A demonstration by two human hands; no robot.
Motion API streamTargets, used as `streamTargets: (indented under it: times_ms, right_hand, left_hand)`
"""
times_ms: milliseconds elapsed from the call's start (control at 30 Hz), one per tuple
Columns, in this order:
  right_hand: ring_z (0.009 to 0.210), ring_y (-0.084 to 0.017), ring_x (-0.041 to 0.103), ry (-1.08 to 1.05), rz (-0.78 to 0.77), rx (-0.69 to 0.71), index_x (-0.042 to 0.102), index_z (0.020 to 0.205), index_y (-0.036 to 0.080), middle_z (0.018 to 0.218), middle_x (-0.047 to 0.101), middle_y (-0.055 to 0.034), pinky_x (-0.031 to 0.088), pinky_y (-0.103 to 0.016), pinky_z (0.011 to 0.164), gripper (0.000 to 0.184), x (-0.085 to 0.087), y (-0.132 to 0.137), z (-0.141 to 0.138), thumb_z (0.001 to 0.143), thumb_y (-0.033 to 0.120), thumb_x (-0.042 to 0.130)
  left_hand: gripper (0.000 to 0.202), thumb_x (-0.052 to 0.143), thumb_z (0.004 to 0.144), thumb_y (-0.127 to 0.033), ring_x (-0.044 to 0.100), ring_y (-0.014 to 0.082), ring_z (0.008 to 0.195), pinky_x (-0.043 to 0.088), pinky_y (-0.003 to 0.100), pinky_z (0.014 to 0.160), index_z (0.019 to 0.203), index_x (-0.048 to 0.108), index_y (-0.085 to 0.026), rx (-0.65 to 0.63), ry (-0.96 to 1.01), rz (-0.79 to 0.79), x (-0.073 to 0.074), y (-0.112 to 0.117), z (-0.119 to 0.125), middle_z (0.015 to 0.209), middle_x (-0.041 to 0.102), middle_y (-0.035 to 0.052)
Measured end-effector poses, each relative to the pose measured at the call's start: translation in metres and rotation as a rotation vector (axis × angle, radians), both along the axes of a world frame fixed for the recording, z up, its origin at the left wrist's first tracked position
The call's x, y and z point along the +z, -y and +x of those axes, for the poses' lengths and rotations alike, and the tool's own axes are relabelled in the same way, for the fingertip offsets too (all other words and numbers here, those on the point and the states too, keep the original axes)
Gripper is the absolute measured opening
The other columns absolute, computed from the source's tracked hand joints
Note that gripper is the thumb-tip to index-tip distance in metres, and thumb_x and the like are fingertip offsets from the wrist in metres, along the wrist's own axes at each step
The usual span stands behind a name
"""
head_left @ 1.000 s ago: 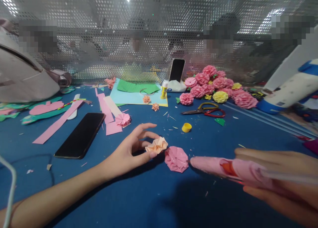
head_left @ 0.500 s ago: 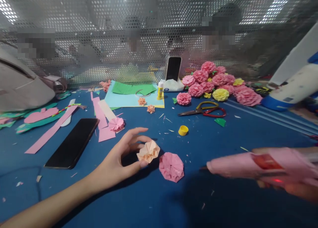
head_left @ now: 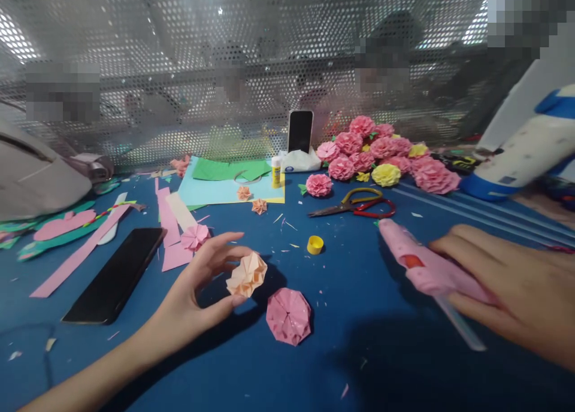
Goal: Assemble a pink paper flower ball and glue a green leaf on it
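**Peach flower (head_left: 248, 274) and glue gun (head_left: 420, 262) held in separate hands**

The hands are kept well apart above the blue table (head_left: 242, 370). By the left hand (head_left: 201, 283), the peach flower is pinched between thumb and fingers. By the right hand (head_left: 507, 283), the glue gun is gripped, its nozzle pointed away toward the scissors (head_left: 345, 206) (a clear rod is seen jutting from its rear). Between the hands, nearer the left, a pink rosette (head_left: 288, 317) is laid flat on the table, its face marked with shiny spots. Beyond it, a yellow cap (head_left: 315, 245) is placed.

Farther back, pink and yellow blooms (head_left: 384, 148) are heaped behind the scissors. A glue stick (head_left: 276, 173) is stood upright on a light blue sheet (head_left: 211, 190), and near it a second phone (head_left: 300, 130) is propped against the white packet (head_left: 300, 159). On the left, a black phone (head_left: 114, 277) is laid flat beside a long pink strip (head_left: 81, 253).
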State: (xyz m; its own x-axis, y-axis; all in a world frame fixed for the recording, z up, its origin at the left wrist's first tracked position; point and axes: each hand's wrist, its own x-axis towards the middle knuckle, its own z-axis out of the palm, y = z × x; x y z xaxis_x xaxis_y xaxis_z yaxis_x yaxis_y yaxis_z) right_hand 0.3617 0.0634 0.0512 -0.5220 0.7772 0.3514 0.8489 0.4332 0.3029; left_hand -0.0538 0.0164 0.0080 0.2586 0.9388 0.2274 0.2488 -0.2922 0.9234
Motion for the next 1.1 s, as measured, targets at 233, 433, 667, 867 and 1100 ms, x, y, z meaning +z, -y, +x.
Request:
streamTargets:
  times_ms: [233,433,667,867,1100]
  right_hand:
    - [0.069,-0.02,0.065,-0.113,-0.468,0.076,0.057,0.089,0.025,0.083,0.06,-0.0023,0.046,-0.031,0.054,0.032,-0.011,-0.005,-0.024,0.1,0.053,0.045]
    - [0.093,-0.024,0.066,-0.094,-0.336,0.272,0.064,0.109,0.03,0.104,0.066,-0.0064,0.053,-0.039,0.072,0.032,0.01,-0.006,-0.013,0.099,0.054,0.047]
    - [0.108,-0.022,0.062,-0.257,-0.302,0.677,0.056,0.133,0.03,0.126,0.062,-0.0059,0.051,-0.034,0.082,0.035,0.035,0.01,-0.084,0.098,0.032,0.055]
    - [0.102,-0.016,0.063,-0.473,-0.457,0.836,0.067,0.112,0.02,0.112,0.069,-0.0047,0.05,-0.028,0.088,0.017,0.019,-0.006,-0.13,0.1,0.02,0.055]
    - [0.098,-0.012,0.064,-0.561,-0.562,0.84,0.069,0.109,0.018,0.104,0.069,-0.0042,0.049,-0.021,0.088,0.017,0.009,-0.006,-0.129,0.101,0.018,0.054]
  left_hand:
    - [0.071,0.076,0.084,-0.026,0.06,0.0263,0.123,0.047,0.042,0.106,0.143,0.038,-0.031,-0.012,-0.071,0.066,0.007,0.004,0.012,0.134,0.061,0.0092]
    - [0.078,0.083,0.077,-0.028,0.062,0.0222,0.112,0.049,0.034,0.099,0.141,0.041,-0.039,-0.043,-0.155,0.181,0.011,0.011,0.018,0.132,0.063,0.0033]
    - [0.036,0.082,0.079,-0.029,0.062,0.0206,0.119,0.045,0.029,0.102,0.108,0.06,-0.026,-0.143,-0.1,0.14,0.031,0.005,0.039,0.127,0.067,0.0031]
    - [0.021,0.073,0.086,-0.038,0.061,0.0237,0.12,0.045,0.033,0.103,0.099,0.068,-0.021,-0.143,-0.074,0.141,0.037,-0.004,0.044,0.123,0.069,0.0072]
    - [0.023,0.073,0.087,-0.021,0.063,0.0211,0.113,0.048,0.033,0.097,0.11,0.071,-0.026,-0.171,-0.269,0.354,0.025,-0.004,0.026,0.123,0.066,0.0066]
